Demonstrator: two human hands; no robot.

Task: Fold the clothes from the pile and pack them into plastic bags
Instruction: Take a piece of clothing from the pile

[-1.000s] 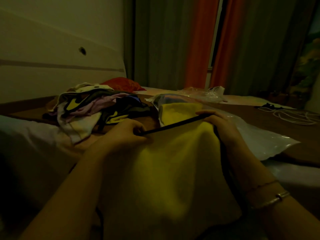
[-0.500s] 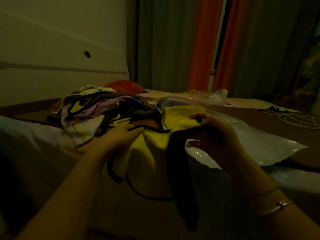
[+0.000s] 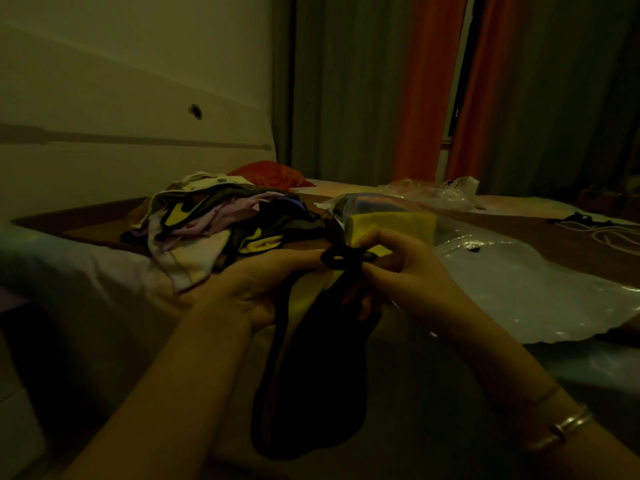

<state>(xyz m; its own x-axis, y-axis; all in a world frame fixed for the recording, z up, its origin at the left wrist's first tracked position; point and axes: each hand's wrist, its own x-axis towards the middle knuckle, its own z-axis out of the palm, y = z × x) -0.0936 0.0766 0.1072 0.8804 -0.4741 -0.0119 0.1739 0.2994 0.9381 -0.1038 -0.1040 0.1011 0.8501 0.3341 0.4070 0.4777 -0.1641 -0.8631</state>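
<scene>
Garment in hand: a yellow garment with dark trim [image 3: 311, 341] is held up in front of the person, above the near edge of the bed; its dark lower part hangs slack between the forearms, and only a narrow yellow strip shows.
Left hand [image 3: 256, 289]: fingers are curled round the garment's upper edge and dark band, which is gripped firmly.
Right hand [image 3: 412, 271]: thumb and fingertips are pinched on the bunched dark trim at the top; the other fingers are loosely curled.
Pile of clothes [image 3: 214, 230]: unfolded, mixed colours, heaped on the bed just beyond the left hand.
Filled bag [image 3: 391, 216]: a clear plastic bag with a folded yellow item inside is seen just behind the hands.
Flat bag [image 3: 519, 289]: a clear plastic bag is laid out to the right of the hands, near the right wrist.
Spare bags [image 3: 433, 192]: crumpled clear plastic is left further back.
Cords [image 3: 609, 233]: pale cords are lying at the far right.
Light: dim; fabric detail is hard to read.
Risk, tangling: the dark band appears looped near the pinch and could be knotted or twisted if pulled, judged from its bunching.
Risk, uneven fold: the slack hanging part could be folded crooked unless spread flat.
Risk, bag slip: the smooth flat bag could be dragged by the wrist.
</scene>
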